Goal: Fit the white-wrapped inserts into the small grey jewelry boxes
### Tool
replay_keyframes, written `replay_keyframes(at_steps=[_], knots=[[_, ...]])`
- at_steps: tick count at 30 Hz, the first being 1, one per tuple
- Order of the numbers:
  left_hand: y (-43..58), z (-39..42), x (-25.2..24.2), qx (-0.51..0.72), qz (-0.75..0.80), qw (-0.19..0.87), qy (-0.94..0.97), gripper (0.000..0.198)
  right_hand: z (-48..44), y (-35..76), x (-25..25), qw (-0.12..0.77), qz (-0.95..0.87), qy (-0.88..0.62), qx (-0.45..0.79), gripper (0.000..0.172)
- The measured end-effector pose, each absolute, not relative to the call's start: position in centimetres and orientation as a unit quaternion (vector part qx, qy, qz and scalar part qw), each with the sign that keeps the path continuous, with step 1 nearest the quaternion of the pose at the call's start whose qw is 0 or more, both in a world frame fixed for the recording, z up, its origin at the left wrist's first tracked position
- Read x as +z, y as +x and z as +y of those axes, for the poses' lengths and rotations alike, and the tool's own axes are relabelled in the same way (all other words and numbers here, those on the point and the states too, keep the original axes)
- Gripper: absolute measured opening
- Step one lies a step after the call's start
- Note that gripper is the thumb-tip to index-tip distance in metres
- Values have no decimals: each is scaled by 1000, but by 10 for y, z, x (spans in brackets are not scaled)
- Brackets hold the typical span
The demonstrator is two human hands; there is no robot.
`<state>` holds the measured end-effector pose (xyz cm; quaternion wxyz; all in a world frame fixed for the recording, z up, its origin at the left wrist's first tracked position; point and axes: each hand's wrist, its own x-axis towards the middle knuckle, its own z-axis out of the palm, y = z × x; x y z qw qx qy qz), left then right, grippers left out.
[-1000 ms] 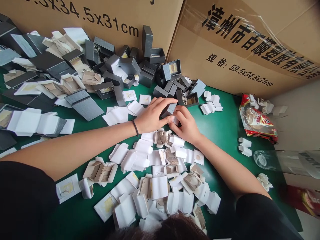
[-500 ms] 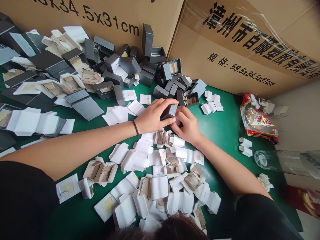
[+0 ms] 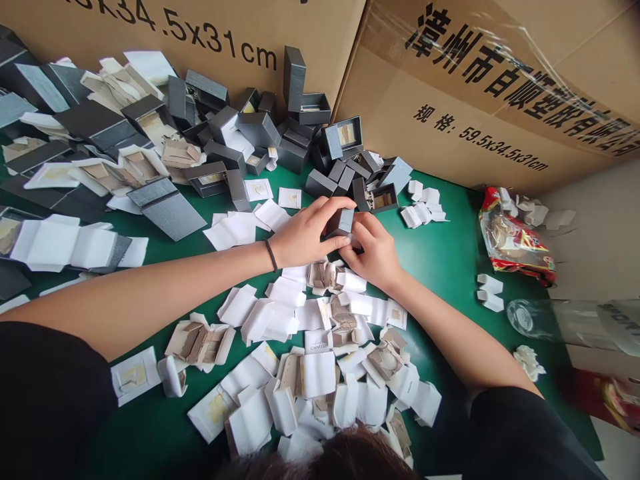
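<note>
Near the middle of the green table, my left hand (image 3: 314, 229) grips a small dark grey box (image 3: 343, 220) between thumb and fingers. My right hand (image 3: 373, 248) is closed against the box's right side, its fingers curled at the edge. The curled fingers hide what they pinch. Below both hands spreads a heap of torn white card inserts (image 3: 319, 375), some showing grey-brown inner sides. White paper pieces (image 3: 233, 230) lie just left of the left hand. Beyond the hands stands an open dark box (image 3: 383, 198).
Many dark grey boxes (image 3: 260, 129) are piled at the back left. Two large cardboard cartons, one at the right (image 3: 470, 87), wall off the back. Small white folded pieces (image 3: 424, 205), a red food packet (image 3: 515, 233) and a clear bottle (image 3: 550, 321) are on the right.
My right fingers have shifted slightly on the box's side, closing over a pale bit that showed there before. My left hand keeps its hold; the view has moved slightly.
</note>
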<state>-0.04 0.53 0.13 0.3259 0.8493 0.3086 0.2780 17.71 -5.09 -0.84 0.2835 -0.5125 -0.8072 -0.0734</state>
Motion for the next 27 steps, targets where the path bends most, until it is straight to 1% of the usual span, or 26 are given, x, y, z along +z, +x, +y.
replay_keyframes(at_steps=[5,10,27], knots=[[-1,6,0,283,306,320,851,53,-51,176,-10,295,-801,-519,-41,8],[-1,6,-2,286,305,318,851,52,-49,178,-12,308,-807,-504,-17,8],[-2,5,2,280,305,327,849,53,-46,184,-13,313,-828,-464,-25,9]])
